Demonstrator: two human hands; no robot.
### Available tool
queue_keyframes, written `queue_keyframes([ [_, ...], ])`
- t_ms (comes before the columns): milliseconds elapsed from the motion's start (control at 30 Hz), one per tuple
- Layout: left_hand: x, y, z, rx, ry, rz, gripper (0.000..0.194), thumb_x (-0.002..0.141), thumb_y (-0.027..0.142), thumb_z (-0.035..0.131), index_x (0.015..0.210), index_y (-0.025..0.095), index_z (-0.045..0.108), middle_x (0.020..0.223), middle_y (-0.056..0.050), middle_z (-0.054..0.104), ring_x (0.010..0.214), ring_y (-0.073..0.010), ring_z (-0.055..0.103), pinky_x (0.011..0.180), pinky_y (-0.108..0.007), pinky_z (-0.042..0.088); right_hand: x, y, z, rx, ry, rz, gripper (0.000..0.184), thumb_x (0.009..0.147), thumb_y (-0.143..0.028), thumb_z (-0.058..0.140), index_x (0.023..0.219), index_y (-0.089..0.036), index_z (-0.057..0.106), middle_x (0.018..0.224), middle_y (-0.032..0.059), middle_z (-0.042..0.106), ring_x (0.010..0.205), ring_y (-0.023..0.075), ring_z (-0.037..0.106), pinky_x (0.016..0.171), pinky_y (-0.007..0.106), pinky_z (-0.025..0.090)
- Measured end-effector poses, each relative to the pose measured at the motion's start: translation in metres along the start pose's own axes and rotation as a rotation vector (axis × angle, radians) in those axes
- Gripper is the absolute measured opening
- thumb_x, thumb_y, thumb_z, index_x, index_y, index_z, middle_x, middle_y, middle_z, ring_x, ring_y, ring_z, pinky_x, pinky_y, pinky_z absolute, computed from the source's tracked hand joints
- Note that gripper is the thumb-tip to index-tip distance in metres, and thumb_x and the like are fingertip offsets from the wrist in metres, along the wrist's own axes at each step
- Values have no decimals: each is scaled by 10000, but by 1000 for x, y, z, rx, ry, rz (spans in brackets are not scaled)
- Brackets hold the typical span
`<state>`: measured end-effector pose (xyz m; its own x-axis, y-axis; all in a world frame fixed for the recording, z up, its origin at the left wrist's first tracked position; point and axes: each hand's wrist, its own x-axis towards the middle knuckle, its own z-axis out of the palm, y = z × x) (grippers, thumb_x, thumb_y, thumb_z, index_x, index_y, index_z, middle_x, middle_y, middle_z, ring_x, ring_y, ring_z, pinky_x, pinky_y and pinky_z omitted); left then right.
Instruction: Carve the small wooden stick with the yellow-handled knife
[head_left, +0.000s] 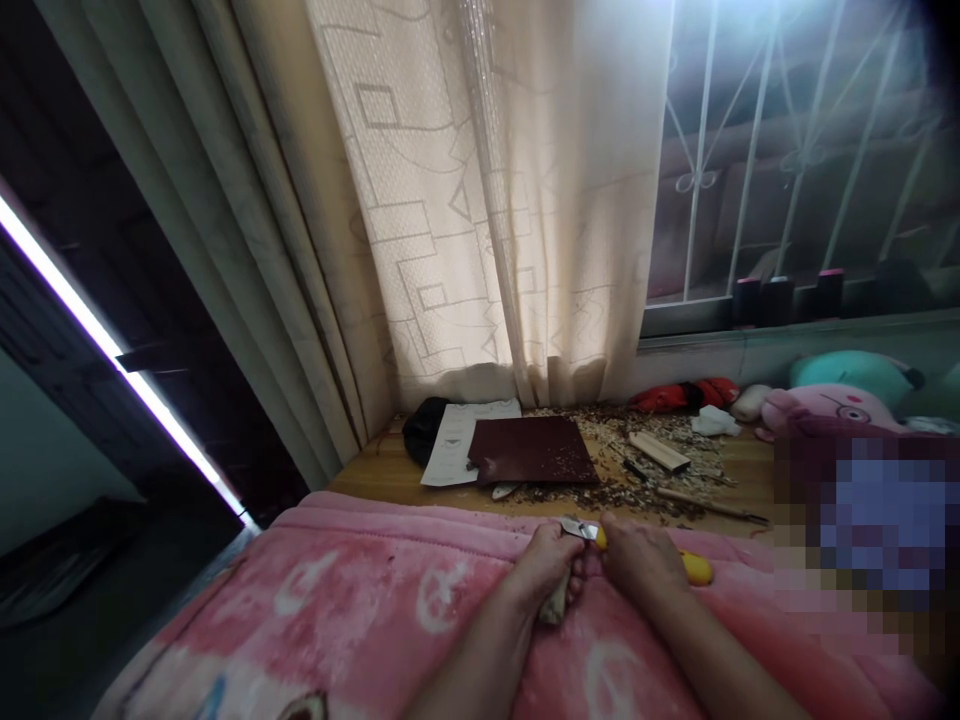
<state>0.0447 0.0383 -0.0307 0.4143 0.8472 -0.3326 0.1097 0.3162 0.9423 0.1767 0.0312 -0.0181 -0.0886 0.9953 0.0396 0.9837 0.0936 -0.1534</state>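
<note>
My left hand (546, 568) is closed round a small pale piece of wood (556, 606), whose end sticks out below the fingers. My right hand (643, 562) is closed on a knife with a yellow handle (697, 569); its short metal blade (579, 527) points left and lies against the top of the left hand's piece. Both hands rest close together on a pink blanket (360, 600) over my lap.
A wooden surface (375, 478) ahead holds a dark red sheet (529, 450), white paper (457, 440), a black object (423, 428), wood shavings (660, 470), a wood block (658, 452) and thin tools (712, 506). Curtains (480, 200), a barred window (810, 150) and plush toys (840, 400) stand behind.
</note>
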Motion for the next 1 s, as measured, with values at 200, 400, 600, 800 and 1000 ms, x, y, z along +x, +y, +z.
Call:
queue_keyframes([
  [200, -1, 2, 0, -26, 9, -21, 141, 638, 274, 399, 720, 165, 434, 456, 59, 385, 295, -45, 366, 298, -147, 267, -2, -1, -1, 3, 5, -10, 197, 683, -212, 348, 824, -191, 484, 770, 64, 576, 725, 169, 524, 605, 274, 310],
  [400, -9, 7, -3, -69, -13, -70, 180, 637, 281, 424, 784, 178, 424, 472, 66, 387, 302, -35, 351, 310, -140, 256, -1, 7, 1, 14, 46, -27, 179, 674, -217, 358, 789, -192, 493, 750, 54, 581, 707, 178, 526, 579, 267, 309],
  [600, -15, 2, -12, -166, -66, -99, 248, 634, 343, 447, 821, 180, 434, 499, 66, 376, 324, -22, 330, 314, -129, 242, 4, 23, 2, -1, 94, 26, 165, 669, -195, 356, 760, -186, 494, 749, 55, 582, 697, 173, 521, 580, 268, 294],
  [800, -12, -1, -9, -114, -15, -72, 225, 645, 327, 436, 816, 183, 419, 502, 57, 403, 326, -31, 351, 315, -133, 252, 4, 19, 0, 6, 87, 45, 165, 675, -200, 352, 763, -186, 490, 754, 54, 580, 709, 166, 518, 582, 265, 286],
  [1000, -12, 8, -6, -75, -27, -68, 226, 655, 312, 409, 849, 197, 400, 486, 61, 416, 311, -45, 367, 305, -140, 252, 1, 12, -1, -6, 46, -29, 180, 672, -215, 363, 790, -190, 497, 766, 48, 579, 708, 164, 515, 578, 253, 283],
])
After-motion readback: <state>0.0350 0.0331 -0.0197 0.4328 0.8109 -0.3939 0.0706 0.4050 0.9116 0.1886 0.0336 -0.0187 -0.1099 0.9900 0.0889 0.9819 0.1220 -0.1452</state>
